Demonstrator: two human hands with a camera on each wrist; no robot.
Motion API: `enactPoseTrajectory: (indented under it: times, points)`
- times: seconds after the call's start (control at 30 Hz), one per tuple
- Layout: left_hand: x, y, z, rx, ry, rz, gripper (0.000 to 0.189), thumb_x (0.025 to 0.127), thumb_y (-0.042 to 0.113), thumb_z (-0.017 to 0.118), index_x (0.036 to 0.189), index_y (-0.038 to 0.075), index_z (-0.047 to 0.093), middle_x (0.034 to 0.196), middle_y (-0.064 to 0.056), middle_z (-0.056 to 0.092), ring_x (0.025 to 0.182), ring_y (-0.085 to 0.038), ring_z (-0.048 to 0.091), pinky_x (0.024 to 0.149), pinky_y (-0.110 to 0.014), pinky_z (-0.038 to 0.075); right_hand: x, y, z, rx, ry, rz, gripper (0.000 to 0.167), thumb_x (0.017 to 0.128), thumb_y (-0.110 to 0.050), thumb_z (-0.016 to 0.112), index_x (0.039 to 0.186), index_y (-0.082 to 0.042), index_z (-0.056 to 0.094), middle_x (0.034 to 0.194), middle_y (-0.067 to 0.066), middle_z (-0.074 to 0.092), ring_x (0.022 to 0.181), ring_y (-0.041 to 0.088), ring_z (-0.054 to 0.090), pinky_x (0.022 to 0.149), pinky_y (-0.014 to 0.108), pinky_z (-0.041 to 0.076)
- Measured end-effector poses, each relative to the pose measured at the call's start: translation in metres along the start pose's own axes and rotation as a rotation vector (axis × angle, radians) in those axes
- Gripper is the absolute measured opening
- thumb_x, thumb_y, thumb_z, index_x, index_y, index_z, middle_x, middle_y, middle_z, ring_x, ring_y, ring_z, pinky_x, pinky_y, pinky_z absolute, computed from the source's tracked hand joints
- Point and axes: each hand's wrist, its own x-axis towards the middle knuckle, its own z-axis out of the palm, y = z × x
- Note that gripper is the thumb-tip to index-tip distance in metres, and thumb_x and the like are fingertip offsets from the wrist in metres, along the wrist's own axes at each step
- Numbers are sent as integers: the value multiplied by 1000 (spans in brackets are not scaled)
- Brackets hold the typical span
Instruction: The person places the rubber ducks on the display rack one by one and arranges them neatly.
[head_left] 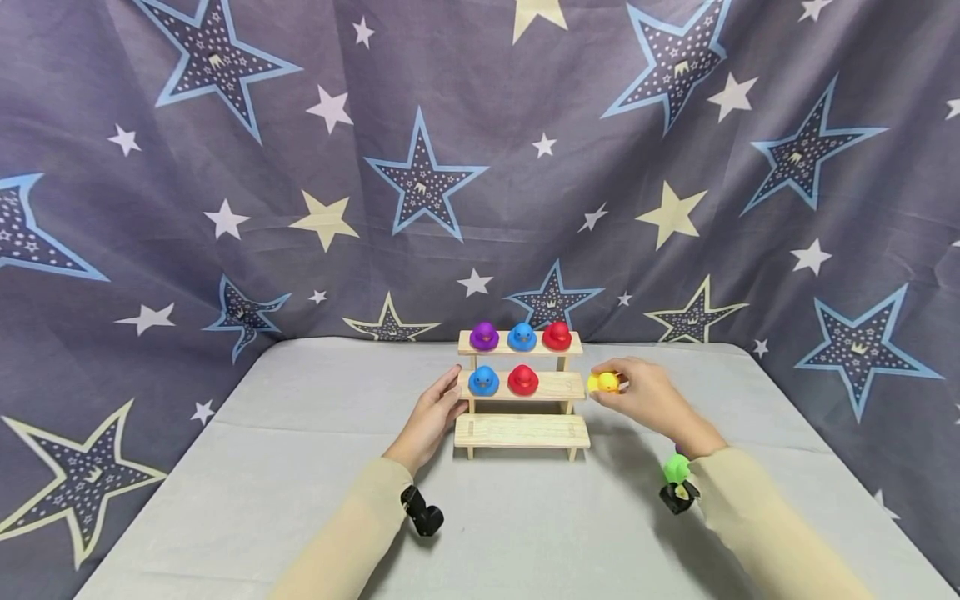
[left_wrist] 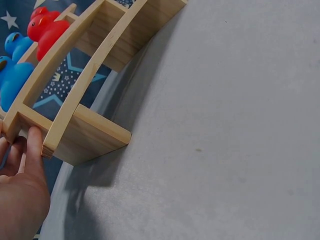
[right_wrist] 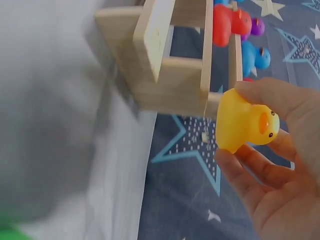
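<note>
Pinching a yellow duck [head_left: 608, 382] just off the right end of the wooden stand [head_left: 522, 431], right hand [head_left: 652, 396] grip clamped on it, left hand [head_left: 431, 412] grip holding the stand's left end, blue duck [head_left: 483, 381] and red duck [head_left: 523, 380] just chilling on its middle step [head_left: 560, 385]

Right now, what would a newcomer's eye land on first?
Likely the yellow duck, held in the fingers of the right hand near the right end of the middle shelf. Then the purple, blue and red ducks on the wooden rack: three on the top shelf, two on the middle. Behind hangs a dark curtain printed with stars.
</note>
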Motion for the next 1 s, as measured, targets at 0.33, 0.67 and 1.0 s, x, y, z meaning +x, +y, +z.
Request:
enactPoseTrajectory:
  times: [0.33,0.67,1.0]
  points:
    - [0,0,-1,4,-2,2,52,109,8,38,159,5,24,161,-20,24,143,-34,33,117,-37,38,17,-17,26,55,41,-23,38,82,-20,83,113,-1,73,103,12,72,83,21,68,73,34,63]
    - [0,0,-1,-4,-8,11,53,108,7,39,159,3,24,161,-21,23,144,-34,32,117,-38,37,25,-24,40,74,63,0,40,82,-22,84,114,-1,74,116,16,70,88,26,69,76,40,63]
    - [0,0,0,-7,-10,9,53,108,7,39,159,4,23,161,-20,23,144,-34,31,117,-39,37,28,-27,48,74,81,38,39,81,-23,85,112,-1,73,118,16,69,86,24,68,72,34,63]
